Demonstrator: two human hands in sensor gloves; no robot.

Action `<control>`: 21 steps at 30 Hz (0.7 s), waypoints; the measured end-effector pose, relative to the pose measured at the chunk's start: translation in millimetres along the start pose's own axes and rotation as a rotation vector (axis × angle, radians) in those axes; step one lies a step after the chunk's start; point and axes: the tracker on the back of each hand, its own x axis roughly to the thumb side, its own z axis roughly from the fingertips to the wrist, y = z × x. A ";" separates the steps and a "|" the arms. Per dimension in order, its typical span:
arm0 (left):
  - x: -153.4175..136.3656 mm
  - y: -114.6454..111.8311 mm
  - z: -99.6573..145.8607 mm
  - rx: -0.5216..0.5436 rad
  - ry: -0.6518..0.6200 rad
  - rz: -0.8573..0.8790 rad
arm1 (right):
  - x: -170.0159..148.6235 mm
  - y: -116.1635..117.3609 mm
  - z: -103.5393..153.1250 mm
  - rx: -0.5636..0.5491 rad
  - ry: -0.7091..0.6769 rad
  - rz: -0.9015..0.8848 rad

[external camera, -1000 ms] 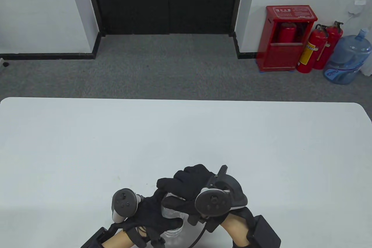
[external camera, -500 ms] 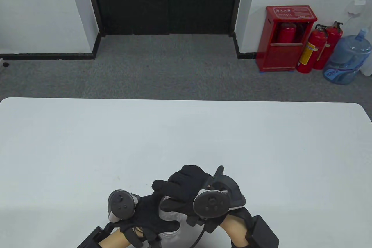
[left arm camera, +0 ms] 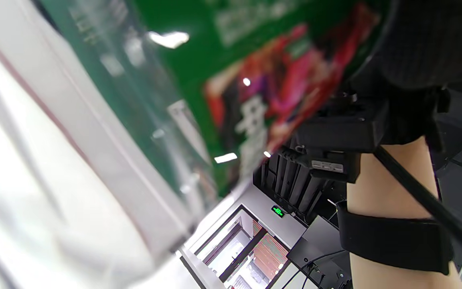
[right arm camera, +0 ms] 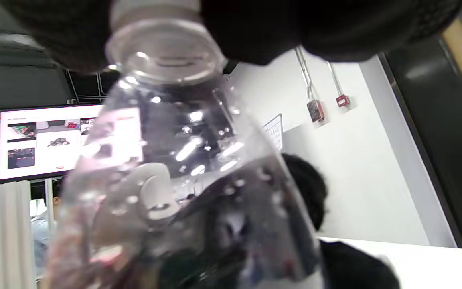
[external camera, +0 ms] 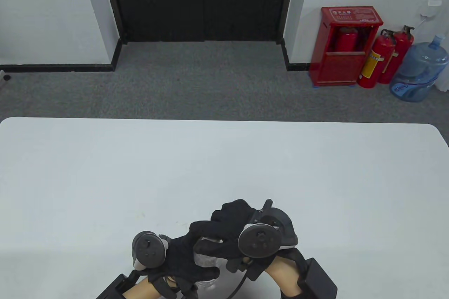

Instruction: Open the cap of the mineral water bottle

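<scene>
Bottle (external camera: 207,264) sits at the near table (external camera: 224,158) edge, mostly hidden under our two hands in the table view. Cap (right arm camera: 155,6) is on; the right wrist view shows it at the top of the neck with our right hand (external camera: 224,232) closed around it, fingers (right arm camera: 255,28) wrapping it from above. Left hand (external camera: 182,260) grips the body around the green label (left arm camera: 223,72). We judge this as mid-twist, seal state unknown. Next: hold the body firmly without squeezing, turn the cap further, regrip if the wrist runs out, then lift off. Risk: squeezing spills water once it's loose.
</scene>
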 end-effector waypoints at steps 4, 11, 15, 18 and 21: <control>-0.1 3.5 0.6 0.041 0.002 -0.061 | -3.5 1.7 2.7 0.012 0.024 -0.009; 4.0 7.4 2.1 0.067 0.001 -0.111 | 3.3 4.4 -0.4 -0.160 0.030 0.130; -1.3 5.1 2.3 0.063 0.034 -0.051 | 4.8 6.6 0.1 -0.111 0.057 0.136; -4.5 7.3 2.2 0.080 0.046 -0.024 | 1.1 3.7 1.9 -0.059 0.061 0.068; -2.4 8.4 1.0 0.084 0.034 -0.034 | -4.0 7.9 1.8 -0.008 0.088 0.006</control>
